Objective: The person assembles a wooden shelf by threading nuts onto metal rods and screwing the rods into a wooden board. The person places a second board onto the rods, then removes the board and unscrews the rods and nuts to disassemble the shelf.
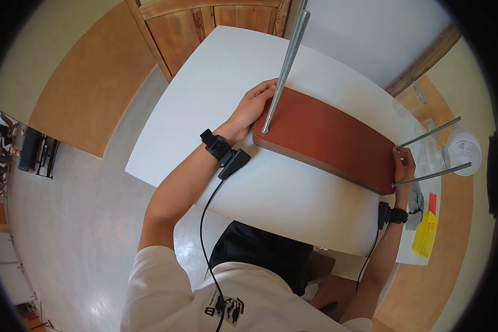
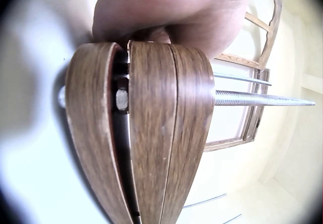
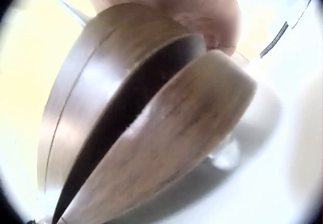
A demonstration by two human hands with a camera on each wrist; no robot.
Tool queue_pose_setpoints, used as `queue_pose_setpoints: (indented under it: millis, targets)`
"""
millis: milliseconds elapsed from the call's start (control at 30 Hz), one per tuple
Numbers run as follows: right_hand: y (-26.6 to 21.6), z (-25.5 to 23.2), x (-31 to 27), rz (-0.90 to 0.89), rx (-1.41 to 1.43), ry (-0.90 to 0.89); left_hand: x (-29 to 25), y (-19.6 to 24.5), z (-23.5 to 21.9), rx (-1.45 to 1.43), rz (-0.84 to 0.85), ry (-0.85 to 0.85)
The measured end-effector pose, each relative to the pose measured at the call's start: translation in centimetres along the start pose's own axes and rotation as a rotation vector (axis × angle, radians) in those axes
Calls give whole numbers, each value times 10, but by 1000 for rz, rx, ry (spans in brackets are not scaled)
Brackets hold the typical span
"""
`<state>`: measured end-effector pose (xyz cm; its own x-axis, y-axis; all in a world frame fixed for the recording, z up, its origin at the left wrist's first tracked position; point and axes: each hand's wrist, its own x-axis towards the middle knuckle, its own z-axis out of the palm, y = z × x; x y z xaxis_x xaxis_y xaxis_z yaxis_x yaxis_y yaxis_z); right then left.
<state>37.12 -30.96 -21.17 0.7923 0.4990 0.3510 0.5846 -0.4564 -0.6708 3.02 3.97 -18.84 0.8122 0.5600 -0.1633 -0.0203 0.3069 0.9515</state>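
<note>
A stack of reddish-brown boards [image 1: 326, 138] lies on the white table, threaded rods [image 1: 288, 66] standing up from its corners. From the left wrist, two upper boards [image 2: 156, 133] sit together above a lower board [image 2: 91, 113], with a hex nut [image 2: 122, 99] in the dark gap. My left hand [image 1: 252, 110] grips the stack's far left end; its fingertips are mostly hidden. At the right end, between two rods, my right hand [image 1: 403, 166] holds the edge with bent fingers. The right wrist view shows that hand [image 3: 171, 2] over the upper boards, a fingertip beside the gap above the lower board [image 3: 166, 123].
On the right are a yellow basket [image 1: 424, 235], a grey cloth [image 1: 414, 207], a red item [image 1: 432, 203], a small white fan [image 1: 462, 152] and clear containers [image 1: 412, 99]. A wooden panelled piece [image 1: 177, 33] stands beyond the white table [image 1: 205, 72]. Cables hang from both wrist cameras.
</note>
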Motion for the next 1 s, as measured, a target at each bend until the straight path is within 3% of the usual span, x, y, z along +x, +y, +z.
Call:
queue_pose_setpoints:
  millis: [133, 233, 300, 400, 467, 533, 567, 633, 700, 733, 767, 833, 1000]
  targets:
    - [-5, -6, -1, 13, -13, -27, 1, -1, -2, -1, 6, -15]
    - [-5, -22, -5, -79, 40, -64, 0, -1, -1, 58, 21, -1]
    - [-2, -46, -7, 26, 0, 134, 0, -1, 0, 109, 54, 12]
    - [14, -97, -14, -39, 138, 427, 0, -2, -2, 92, 44, -1]
    - [-32, -124, -25, -19, 194, 506, -1, 1, -1, 100, 42, 6]
    - [-118, -117, -54, -56, 206, 628, -2, 0, -2, 109, 36, 11]
    - [-129, -106, -61, -54, 203, 629, 1, -4, -3, 107, 48, 13]
    - [-153, -88, -74, -304, 438, 242, 2, -3, -1, 102, 62, 7]
    - [-217, -18, -95, -391, 121, 95, 0, -2, -2, 103, 52, 13]
    - [-237, 5, -98, -297, 306, -186, -1, -1, -2, 105, 55, 16]
    - [-247, 32, -95, -492, 254, -274, -1, -2, -1, 92, 64, 15]
    - [-273, 67, -96, -444, 210, -496, 1, -3, -2, 79, 77, 21]
    - [-282, 142, -89, -552, 169, -526, 5, -10, -5, 4, 123, 12]
